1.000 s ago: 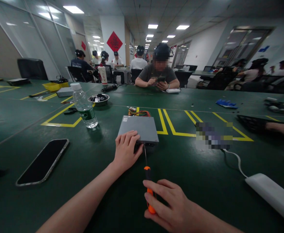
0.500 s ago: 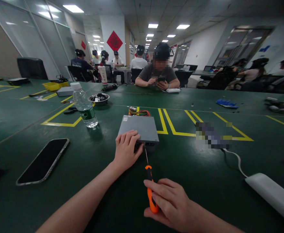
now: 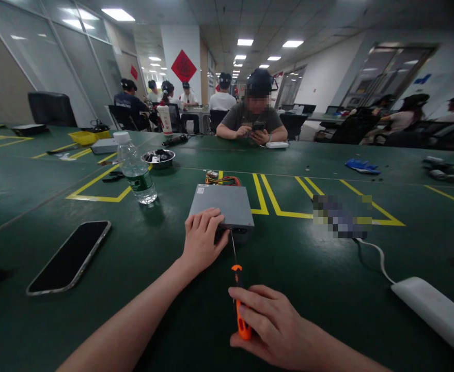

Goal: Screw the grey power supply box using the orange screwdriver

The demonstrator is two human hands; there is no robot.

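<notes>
A grey metal box (image 3: 227, 202) with a bundle of coloured wires (image 3: 227, 179) behind it lies on the green table (image 3: 165, 320). My left hand (image 3: 203, 237) grips its front left part, fingers on the top and thumb at the front face. In my right hand (image 3: 269, 320) is an orange and black screwdriver (image 3: 244, 323), held by the handle between thumb and fingers. Its thin shaft points away from me, and the tip meets the front face of the box beside my left thumb. The exact spot under the tip is too small to make out.
Left of the box stand a water bottle (image 3: 136, 173) and a metal bowl (image 3: 159, 158); a phone (image 3: 69, 257) lies nearer. At right are a blurred-out device (image 3: 341, 217) and a white power bank (image 3: 432, 310) on a cable. Across the table sits a person (image 3: 250, 119).
The screwdriver handle has turned a little in my right hand, and the fingers have shifted slightly on it. My left hand and the box stay in place.
</notes>
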